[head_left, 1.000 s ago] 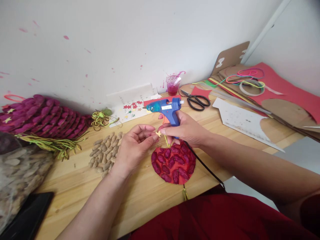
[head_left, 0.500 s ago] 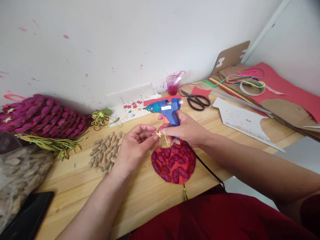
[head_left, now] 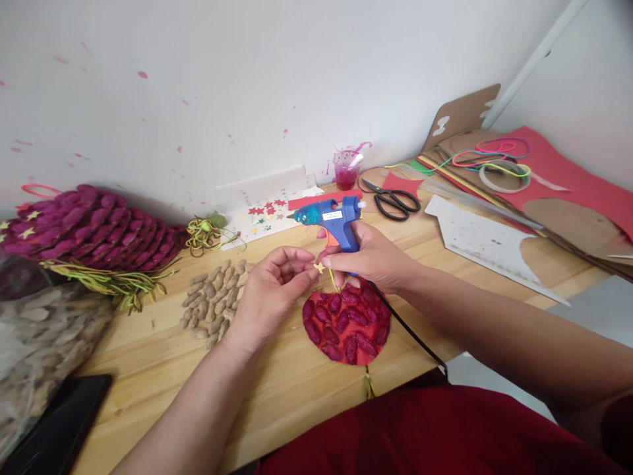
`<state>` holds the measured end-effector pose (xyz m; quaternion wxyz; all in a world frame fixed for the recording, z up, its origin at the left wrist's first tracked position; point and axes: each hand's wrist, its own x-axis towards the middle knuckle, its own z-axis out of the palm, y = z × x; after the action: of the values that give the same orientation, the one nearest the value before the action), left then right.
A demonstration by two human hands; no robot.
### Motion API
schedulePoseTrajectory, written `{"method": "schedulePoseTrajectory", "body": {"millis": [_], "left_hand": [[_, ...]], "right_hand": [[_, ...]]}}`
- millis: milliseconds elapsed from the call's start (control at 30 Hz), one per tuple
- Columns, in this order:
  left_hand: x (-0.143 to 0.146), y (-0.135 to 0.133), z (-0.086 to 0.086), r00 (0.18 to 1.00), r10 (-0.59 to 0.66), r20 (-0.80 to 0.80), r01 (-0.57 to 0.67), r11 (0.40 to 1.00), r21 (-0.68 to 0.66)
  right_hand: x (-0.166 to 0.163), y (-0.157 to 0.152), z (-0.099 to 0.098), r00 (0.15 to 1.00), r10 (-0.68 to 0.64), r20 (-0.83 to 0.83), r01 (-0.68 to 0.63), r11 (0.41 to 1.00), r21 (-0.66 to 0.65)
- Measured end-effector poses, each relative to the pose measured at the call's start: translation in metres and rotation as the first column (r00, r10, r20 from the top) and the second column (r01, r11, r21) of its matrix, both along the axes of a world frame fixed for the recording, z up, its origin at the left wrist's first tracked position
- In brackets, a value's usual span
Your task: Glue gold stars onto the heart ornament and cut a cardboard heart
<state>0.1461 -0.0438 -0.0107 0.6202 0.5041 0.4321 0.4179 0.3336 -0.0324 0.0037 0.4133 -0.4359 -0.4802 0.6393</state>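
Note:
Between the fingertips of my left hand is a small yellow star. My right hand is wrapped round the handle of a blue glue gun, whose nozzle points left. The right thumb tip comes up to the star's edge; whether it also grips the star I cannot tell. Just below the hands, a round red disc covered with magenta-painted peanuts lies on the table. A yellow-green string runs from its top, partly hidden by my right hand, and a tassel hangs at its bottom.
Unpainted peanuts lie left of my left hand. Small stars rest on a white sheet behind, near a cup of magenta paint and scissors. A stacked magenta peanut ornament stands left; cardboard lies right.
The view has shifted slightly, so everything sits a little farther right. Both hands keep nearly the same pose, with the star and glue gun still held.

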Motion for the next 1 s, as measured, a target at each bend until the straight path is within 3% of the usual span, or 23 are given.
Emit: {"method": "schedulePoseTrajectory", "body": {"millis": [1000], "left_hand": [[0.0005,-0.0002,0.0019,0.999,-0.027,-0.037,0.03,0.996,0.087]], "right_hand": [[0.0014,-0.0008,0.0039,0.999,0.034,-0.003,-0.035,0.999,-0.032]]}}
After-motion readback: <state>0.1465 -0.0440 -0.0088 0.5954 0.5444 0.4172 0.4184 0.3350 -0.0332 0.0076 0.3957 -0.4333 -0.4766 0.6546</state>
